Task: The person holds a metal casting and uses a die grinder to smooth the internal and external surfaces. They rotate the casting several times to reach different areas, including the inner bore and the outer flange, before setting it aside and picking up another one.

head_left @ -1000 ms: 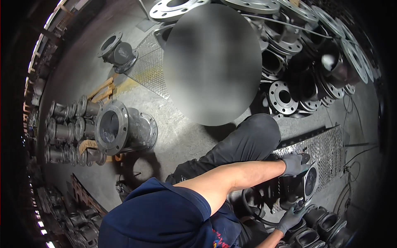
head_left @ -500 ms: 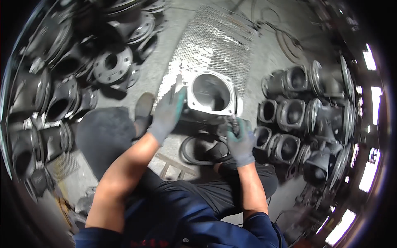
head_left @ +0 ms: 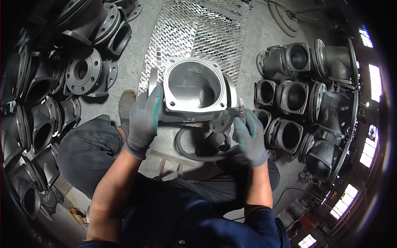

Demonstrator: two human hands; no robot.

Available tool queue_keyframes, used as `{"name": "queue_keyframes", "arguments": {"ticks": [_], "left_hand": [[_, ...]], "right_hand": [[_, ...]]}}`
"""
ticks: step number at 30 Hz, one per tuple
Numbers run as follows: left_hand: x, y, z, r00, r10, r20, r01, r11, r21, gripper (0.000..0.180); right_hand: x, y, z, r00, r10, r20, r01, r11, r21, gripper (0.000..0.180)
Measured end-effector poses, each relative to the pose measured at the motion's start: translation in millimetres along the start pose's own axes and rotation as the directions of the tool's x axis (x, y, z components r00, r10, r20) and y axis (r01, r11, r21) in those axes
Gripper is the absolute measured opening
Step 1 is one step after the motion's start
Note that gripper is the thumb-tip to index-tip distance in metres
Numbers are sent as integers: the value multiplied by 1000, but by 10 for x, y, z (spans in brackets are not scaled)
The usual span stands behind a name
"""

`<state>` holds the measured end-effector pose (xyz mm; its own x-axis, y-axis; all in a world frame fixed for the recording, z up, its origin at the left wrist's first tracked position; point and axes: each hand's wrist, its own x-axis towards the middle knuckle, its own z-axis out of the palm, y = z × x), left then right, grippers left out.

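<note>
A grey cast valve body (head_left: 194,106) stands in front of me, its square-flanged round opening facing up and bolt holes at the corners. My left hand (head_left: 144,118), in a grey glove with green on it, grips the round flange at the casting's left side, fingers pointing away from me. My right hand (head_left: 251,138), gloved alike, is closed around a slim grinding tool (head_left: 241,108) with a pale pinkish tip pointing away from me. That tip lies close to the casting's right flange; whether it touches is unclear. Most of the tool's body is hidden in the glove.
A patterned metal plate (head_left: 194,29) lies on the floor beyond the casting. Rows of similar castings stand at left (head_left: 82,72) and right (head_left: 293,97). A black ribbed hose (head_left: 198,158) curls below the casting, near a small wooden frame (head_left: 165,159).
The view has shifted, so the casting appears larger and further left. My left hand stays at its left flange. The tool in my right hand now shows more plainly beside the right flange.
</note>
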<state>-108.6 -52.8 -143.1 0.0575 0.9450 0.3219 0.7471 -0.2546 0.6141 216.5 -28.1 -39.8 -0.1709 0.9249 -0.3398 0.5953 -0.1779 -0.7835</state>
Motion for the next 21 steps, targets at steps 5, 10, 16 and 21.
{"name": "queue_keyframes", "arguments": {"ticks": [5, 10, 16, 21], "left_hand": [[24, 77, -20, 999, 48, -17, -47, 997, 53, 56], [-66, 136, -4, 998, -10, -54, 11, 1000, 16, 39], [-101, 69, -59, 998, -58, 7, 58, 987, -150, 44], [-65, 179, -68, 996, -67, -60, 57, 986, -154, 38]], "right_hand": [[-40, -187, -194, 996, 73, 57, -78, 991, 107, 51], [-49, -176, -377, 990, 122, 71, -129, 986, 107, 56], [38, 254, -345, 924, 380, 33, -379, 924, -46, 36], [275, 722, -54, 932, 346, 103, -333, 934, -129, 29]]}}
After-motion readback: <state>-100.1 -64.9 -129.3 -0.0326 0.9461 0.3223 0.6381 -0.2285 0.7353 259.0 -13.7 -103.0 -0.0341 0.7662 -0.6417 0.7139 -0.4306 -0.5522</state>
